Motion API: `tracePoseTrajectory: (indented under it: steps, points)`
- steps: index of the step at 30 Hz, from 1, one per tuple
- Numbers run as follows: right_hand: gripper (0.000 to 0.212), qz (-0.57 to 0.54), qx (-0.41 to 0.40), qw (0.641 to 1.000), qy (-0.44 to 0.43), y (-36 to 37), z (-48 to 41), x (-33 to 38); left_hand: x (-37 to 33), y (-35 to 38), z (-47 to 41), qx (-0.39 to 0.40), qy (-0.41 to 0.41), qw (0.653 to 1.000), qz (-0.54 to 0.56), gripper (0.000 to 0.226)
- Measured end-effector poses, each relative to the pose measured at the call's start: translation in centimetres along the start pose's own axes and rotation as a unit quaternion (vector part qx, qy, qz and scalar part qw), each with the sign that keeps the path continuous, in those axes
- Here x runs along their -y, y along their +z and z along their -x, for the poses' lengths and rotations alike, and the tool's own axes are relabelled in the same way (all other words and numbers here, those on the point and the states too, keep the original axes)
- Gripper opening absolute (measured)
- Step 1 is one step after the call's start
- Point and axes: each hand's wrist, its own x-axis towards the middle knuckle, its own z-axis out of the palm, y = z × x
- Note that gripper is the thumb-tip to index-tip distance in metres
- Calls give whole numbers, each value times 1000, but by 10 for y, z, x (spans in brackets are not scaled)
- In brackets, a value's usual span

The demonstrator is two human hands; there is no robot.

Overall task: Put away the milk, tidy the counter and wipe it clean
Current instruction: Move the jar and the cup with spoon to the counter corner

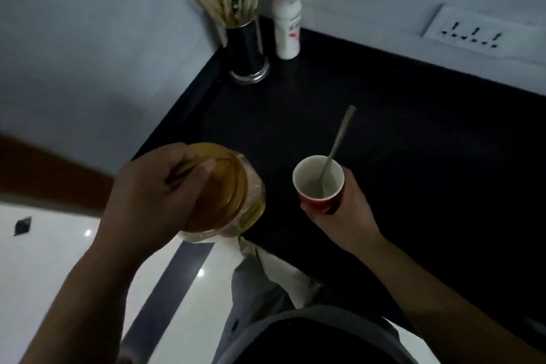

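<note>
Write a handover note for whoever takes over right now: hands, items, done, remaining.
Left hand grips the yellow-lidded jar by its lid at the near-left edge of the counter.
Right hand holds the red cup, spoon standing in it.
White bottle, possibly the milk, stands in the back corner beside the utensil holder.
Nothing put away yet.
Left: store bottle, clear items, wipe counter.

Left of the cup (317, 204), the left hand (150, 195) covers near half the lid (224, 186); jar (257, 192) beneath mostly hidden, contents unclear. Right hand (351, 216) partly hidden behind the cup. Far beyond the cup: bottle (287, 23) label unreadable, sticks (212, 3) in the holder (246, 50) cut by the top edge.
</note>
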Motion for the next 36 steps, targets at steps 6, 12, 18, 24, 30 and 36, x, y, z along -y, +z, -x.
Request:
tracePoseTrajectory:
  steps: [6,12,18,24,30,36]
  points:
    - [74,9,-172,984,46,11,-25,29,16,5,-119,126,120,983,57,24]
    - [78,-9,-285,956,71,28,-51,55,7,32,-226,204,249,946,46,20]
    - [80,-8,-328,943,60,31,-83,74,-14,63,-307,217,314,924,30,15]
    - [79,-3,-339,939,60,17,-103,74,-53,83,-360,189,369,910,18,28]
    - [76,2,-341,939,54,1,-113,73,-78,108,-397,222,343,913,20,30]
    - [76,5,-340,939,58,-10,-117,68,-90,120,-432,227,320,920,6,29]
